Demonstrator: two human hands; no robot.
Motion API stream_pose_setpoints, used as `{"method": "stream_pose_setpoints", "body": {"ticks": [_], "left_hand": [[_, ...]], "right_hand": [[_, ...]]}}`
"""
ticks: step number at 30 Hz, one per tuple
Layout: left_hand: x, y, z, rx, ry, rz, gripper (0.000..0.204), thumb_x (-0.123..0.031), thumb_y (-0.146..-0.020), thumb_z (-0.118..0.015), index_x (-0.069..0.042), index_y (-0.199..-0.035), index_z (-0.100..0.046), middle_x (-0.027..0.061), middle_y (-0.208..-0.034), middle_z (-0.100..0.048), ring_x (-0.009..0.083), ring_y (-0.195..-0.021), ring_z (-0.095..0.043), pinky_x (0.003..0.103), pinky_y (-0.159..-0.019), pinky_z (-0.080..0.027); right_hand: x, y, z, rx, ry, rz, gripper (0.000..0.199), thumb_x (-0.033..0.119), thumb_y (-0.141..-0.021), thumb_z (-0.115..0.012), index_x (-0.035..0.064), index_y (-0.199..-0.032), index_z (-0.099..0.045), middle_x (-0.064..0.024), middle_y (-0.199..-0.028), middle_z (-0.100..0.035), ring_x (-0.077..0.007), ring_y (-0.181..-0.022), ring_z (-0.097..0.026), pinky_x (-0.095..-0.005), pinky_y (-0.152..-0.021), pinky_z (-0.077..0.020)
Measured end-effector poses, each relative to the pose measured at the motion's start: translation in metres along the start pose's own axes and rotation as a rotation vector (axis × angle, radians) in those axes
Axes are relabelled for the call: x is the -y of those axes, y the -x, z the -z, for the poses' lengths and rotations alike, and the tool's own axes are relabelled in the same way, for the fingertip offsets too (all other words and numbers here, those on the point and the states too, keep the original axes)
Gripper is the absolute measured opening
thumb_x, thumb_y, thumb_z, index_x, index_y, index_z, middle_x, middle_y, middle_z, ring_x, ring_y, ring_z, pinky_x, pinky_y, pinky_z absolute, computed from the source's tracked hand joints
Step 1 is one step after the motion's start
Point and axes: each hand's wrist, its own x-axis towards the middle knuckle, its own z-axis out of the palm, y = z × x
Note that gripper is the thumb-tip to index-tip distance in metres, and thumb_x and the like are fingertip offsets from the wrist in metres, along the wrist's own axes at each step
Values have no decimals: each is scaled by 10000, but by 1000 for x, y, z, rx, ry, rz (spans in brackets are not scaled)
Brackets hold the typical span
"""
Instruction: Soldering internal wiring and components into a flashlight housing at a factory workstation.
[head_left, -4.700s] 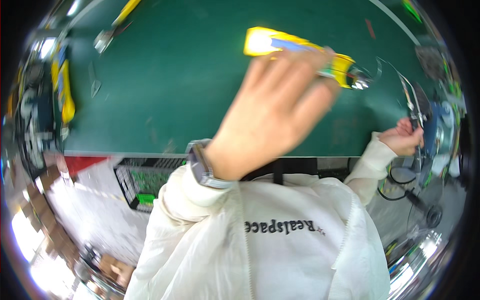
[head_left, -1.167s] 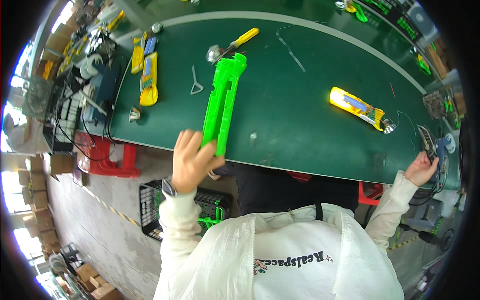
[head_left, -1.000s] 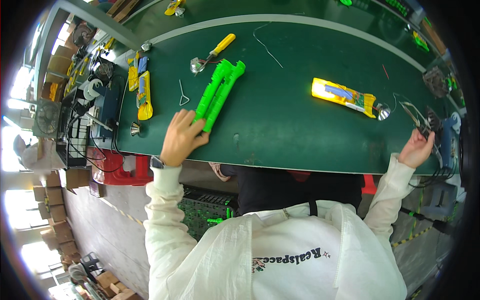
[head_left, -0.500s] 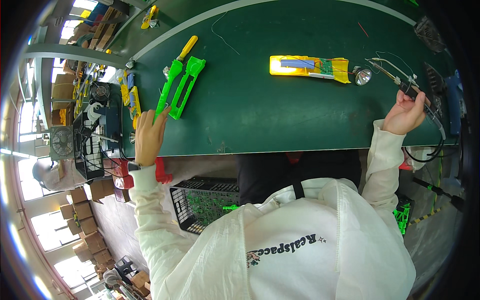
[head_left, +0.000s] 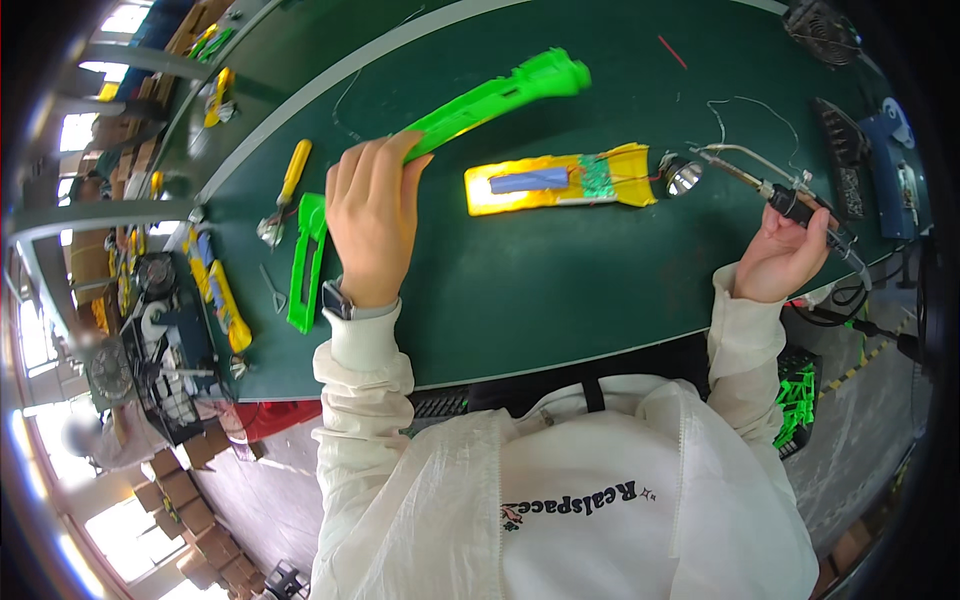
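Note:
My left hand (head_left: 375, 215) is closed round one end of a green plastic flashlight housing (head_left: 495, 100), raised above the bench and slanting up to the right. In my right hand (head_left: 785, 255) is a soldering iron (head_left: 790, 203) with a thin feed tube along it; its tip points left, near a silver reflector (head_left: 684, 177). Between my hands lies an open yellow housing half (head_left: 632, 175). A blue battery cell (head_left: 530, 180) and a green circuit board (head_left: 597, 177) sit in it, with wires running toward the reflector. A bright glow shows at its left end.
Left of my hand lie a green frame piece (head_left: 307, 265), a yellow-handled piece (head_left: 295, 170) with a silvery end, and yellow flashlight parts (head_left: 228, 305). A red wire (head_left: 672, 52) lies at the far right. A blue device (head_left: 893, 180) stands at the right edge.
My left hand has lifted the green housing and carried it right, toward the yellow half. The green frame piece stays on the bench. My right hand still holds the iron; the view has turned.

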Motion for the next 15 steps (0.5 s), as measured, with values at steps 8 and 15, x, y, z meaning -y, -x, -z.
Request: {"method": "stream_pose_setpoints", "body": {"ticks": [8,15], "left_hand": [[0,-19,-50,192,435,16,236,13,-734,-726,-26,-965,-710,84,-829,-608,222,-762,-571,305,-643,-463],[2,0,-35,431,655,126,292,-38,-750,-708,-24,-1042,-702,95,-952,-600,258,-881,-561,341,-769,-470]], "right_hand": [[5,-32,-10,132,35,24,299,298,-980,-493,16,-1051,-561,-82,-838,-587,-118,-679,-479,-266,-579,-378],[-26,-67,-63,490,35,-46,277,263,-965,-526,-9,-984,-570,-73,-773,-561,-107,-644,-488,-251,-555,-367]]}}
